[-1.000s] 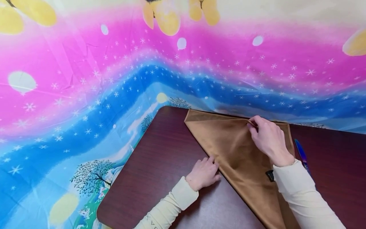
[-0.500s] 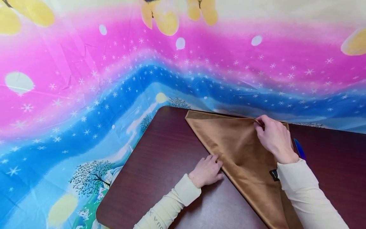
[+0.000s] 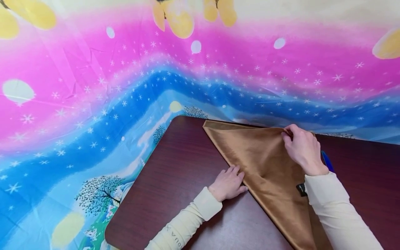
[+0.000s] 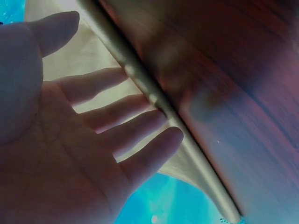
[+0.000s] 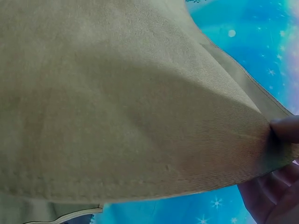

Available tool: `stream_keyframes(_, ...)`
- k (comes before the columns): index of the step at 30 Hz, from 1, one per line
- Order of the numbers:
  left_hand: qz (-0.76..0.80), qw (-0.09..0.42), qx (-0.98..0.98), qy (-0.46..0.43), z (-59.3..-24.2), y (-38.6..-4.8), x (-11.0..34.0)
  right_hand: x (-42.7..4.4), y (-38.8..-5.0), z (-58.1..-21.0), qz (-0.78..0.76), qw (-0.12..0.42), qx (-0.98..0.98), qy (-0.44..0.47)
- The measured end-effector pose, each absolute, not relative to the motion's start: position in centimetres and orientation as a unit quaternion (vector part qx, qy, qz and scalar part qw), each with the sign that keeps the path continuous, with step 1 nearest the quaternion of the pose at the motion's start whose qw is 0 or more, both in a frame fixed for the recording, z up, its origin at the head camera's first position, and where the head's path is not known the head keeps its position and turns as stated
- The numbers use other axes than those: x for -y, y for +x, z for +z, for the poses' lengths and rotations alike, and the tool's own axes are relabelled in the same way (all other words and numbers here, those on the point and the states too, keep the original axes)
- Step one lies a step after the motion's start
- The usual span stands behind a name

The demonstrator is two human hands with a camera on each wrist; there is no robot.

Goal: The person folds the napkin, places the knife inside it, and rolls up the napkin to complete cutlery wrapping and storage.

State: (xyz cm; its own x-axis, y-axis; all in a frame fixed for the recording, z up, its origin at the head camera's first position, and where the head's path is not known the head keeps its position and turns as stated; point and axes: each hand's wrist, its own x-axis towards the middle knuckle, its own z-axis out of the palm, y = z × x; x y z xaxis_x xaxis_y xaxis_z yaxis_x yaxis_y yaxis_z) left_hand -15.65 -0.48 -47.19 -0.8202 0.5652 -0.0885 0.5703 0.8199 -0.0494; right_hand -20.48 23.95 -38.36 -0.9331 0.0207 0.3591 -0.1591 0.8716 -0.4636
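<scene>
While the right hand [image 3: 301,149] pinches a corner of the folded golden-brown, satiny cloth [image 3: 259,163] between thumb and fingers, the left hand [image 3: 227,183] rests at the cloth's long slanting fold with its fingers loosely spread, the tips touching that folded edge. The two hands are well apart, one on either side of the upper layer. Spread across the dark reddish-brown wood-grained surface [image 3: 162,173], the cloth reaches the far edge of the surface at its top, and its lower end runs out of the head view. The upper layer slopes in soft creases from the fold toward the pinched corner, and bands of the lower layer show along the far edge and at lower right. A small black fabric label [image 3: 301,190] lies on the cloth just beside the cuff of the cream right sleeve [image 3: 337,208]; the cream left sleeve [image 3: 184,222] bears dark lettering. Partly hidden by the right wrist, a narrow blue pointed object [image 3: 327,161] lies on the surface. Behind hangs a pink-and-blue backdrop [image 3: 187,52] printed with white snowflakes.
</scene>
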Motion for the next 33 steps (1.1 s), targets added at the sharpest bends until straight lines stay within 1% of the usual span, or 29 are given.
stream_keyframes(7, -0.044, 0.049, -0.954, 0.292, -47.3, -15.9, 0.1, -24.0, -20.7, -38.3, 0.251, 0.185, 0.950, 0.030)
stream_keyframes(13, -0.050, 0.043, -0.952, 0.298, -47.2, -15.6, -0.1, -24.4, -20.9, -38.2, 0.254, 0.195, 0.947, 0.019)
stream_keyframes(20, -0.058, 0.035, -0.947, 0.314, -47.3, -15.2, -0.4, -25.0, -21.1, -38.2, 0.255, 0.193, 0.947, 0.003)
stream_keyframes(33, -0.059, 0.065, -0.944, 0.319, -47.2, -15.1, -1.1, -25.7, -21.8, -37.8, 0.262, 0.203, 0.943, -0.034)
